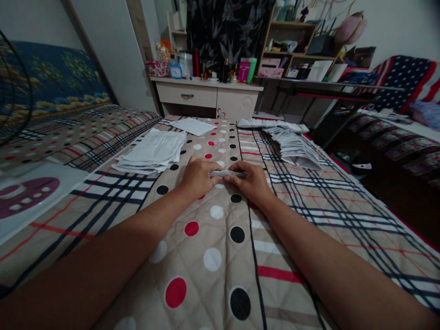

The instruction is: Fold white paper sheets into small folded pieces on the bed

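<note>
Centrally, both hands meet over the quilt [212, 238], pinching one slim folded paper [225, 173] between them. The left hand [197, 178] grips its left end and the right hand [252, 183] its right end, thumbs on the near side and fingers curled along the far side, with the fingertips close together near the middle. The folded paper is seen almost edge-on, a narrow pale strip lying left to right just above the dotted band of the quilt; whether it touches the cloth I cannot tell. Both forearms come in from the near corners of the scene

To the left and a little farther off lies a stack of sheets [154, 149], loosely squared, with print on the top one. Just beyond it, toward the middle, sits a thinner group of white sheets [194, 126]. On the right, a long row of folded papers [297, 149] leans one on another, and a flat white bundle [268, 123] lies across its far end. At the near left is a whitish plastic bag [74, 176] with a maroon print. Along the far side stands a pale dresser [185, 95] crowded with small things, among them a blue clock [175, 70] on the left and a green tube [252, 70] on the right, beside a magenta box [244, 71]
</note>
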The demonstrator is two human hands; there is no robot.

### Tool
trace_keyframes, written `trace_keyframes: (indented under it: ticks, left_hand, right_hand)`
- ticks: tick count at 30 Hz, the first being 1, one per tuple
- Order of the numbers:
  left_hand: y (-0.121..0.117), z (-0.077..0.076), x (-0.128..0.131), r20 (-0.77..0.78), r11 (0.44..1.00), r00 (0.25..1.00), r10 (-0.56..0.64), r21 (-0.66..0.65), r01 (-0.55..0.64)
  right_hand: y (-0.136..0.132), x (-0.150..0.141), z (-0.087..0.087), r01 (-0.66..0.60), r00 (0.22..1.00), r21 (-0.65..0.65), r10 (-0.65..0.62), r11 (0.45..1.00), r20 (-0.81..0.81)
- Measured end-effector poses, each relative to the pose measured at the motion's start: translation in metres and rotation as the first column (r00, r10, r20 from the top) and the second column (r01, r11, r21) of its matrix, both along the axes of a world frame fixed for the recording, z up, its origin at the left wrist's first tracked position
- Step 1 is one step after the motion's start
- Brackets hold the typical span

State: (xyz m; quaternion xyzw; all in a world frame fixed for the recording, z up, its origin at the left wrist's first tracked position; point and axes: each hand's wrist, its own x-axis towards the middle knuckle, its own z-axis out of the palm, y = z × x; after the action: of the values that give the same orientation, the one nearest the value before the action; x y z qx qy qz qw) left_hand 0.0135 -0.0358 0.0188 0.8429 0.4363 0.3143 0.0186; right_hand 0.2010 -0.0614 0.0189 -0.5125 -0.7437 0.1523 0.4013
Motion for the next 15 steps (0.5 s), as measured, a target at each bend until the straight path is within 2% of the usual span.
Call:
trace_keyframes:
  ticks: [5, 9, 12, 15]
  left_hand:
    - [-0.0014, 0.0009, 0.0002, -0.052, 1.0, 0.999, -0.016, 0.016, 0.017]
    - [-0.003, 0.0053, -0.0004, 0.0, 1.0, 1.0, 0.007, 0.014, -0.007]
    - [-0.003, 0.0067, -0.0008, 0.01, 0.999, 1.0, -0.023, 0.025, 0.022]
    - [-0.0028, 0.0063, -0.0014, -0.053, 0.996, 0.997, -0.059, 0.06, 0.062]
  right_hand:
    - [-0.001, -0.0001, 0.0007, 0.008, 1.0, 0.0, -0.008, 1.0, 0.001]
    - [-0.0008, -0.0003, 0.0021, 0.012, 0.999, 0.059, -0.01, 0.998, -0.043]
    - [0.0005, 0.0002, 0.0013, 0.021, 0.999, 0.058, -0.019, 0.998, -0.037]
    - [0.0014, 0.0007, -0.0001, 0.035, 0.999, 0.049, -0.033, 0.998, -0.031]
